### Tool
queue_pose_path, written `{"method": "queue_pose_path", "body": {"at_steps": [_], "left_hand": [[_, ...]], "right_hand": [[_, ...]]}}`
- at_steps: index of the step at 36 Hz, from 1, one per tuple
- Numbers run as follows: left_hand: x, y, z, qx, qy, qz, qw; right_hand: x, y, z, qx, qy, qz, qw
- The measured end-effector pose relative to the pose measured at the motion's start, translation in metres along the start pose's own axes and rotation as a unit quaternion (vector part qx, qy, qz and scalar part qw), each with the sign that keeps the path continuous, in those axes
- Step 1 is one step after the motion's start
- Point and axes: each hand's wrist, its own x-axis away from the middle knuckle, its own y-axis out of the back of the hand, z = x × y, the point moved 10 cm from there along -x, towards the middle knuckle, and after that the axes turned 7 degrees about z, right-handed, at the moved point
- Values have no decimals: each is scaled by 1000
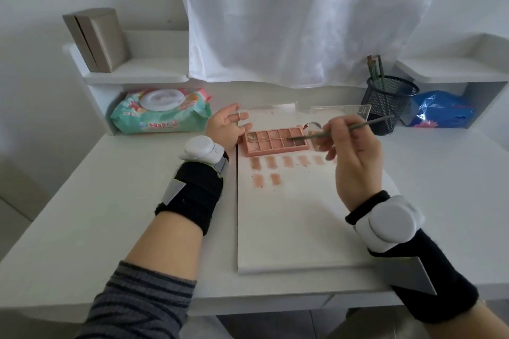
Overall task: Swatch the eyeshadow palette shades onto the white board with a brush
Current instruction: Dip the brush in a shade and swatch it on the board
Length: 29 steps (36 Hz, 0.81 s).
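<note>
A big white desk [115, 201] is seen, and a white board [289, 228] is laid flat on it. At the far end of the board, a pink eyeshadow palette [276, 141] is set down, with its clear lid [341, 113] folded back behind it. Two rows of color pans are held in the palette. Just in front of the palette, small pink-brown swatches [286, 161] are painted on the board: a row of about five, then two more below them. So the second row seems to be only started.

The palette's left end is touched by the left hand [225, 129], and its fingers are kept straight and loose, so nothing is gripped. A thin brush [352, 129] is pinched by the curled fingers of the right hand [355, 157]. The brush tip is placed on a pan in the near row, toward the right side.

It looks like color is being picked up now. Next, the brush should be lifted and carried to the bare spot beside the last swatch in the second row. A soft, short stroke should be made there.
</note>
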Motion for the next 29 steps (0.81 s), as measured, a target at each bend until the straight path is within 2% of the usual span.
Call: {"method": "queue_pose_path", "body": {"at_steps": [3,6,16,21,26,29], "left_hand": [[3,2,-9,-55,-39,-18,998],[9,-1,-22,-104,-87,-48,990],[24,-9,-39,-259,-186,-52,946],[32,-16,-38,-374,-172,25,911],[38,-28,-31,-449,-110,131,877],[39,-31,-31,-478,-98,136,862]], "right_hand": [[-8,16,-2,-6,-5,-30,1000],[-13,26,-9,-3,-32,-20,999],[-39,29,-32,176,-65,103,977],[-45,5,-44,270,-75,226,933],[-40,-29,-49,391,-51,324,860],[-36,-42,-58,398,-54,352,846]]}}
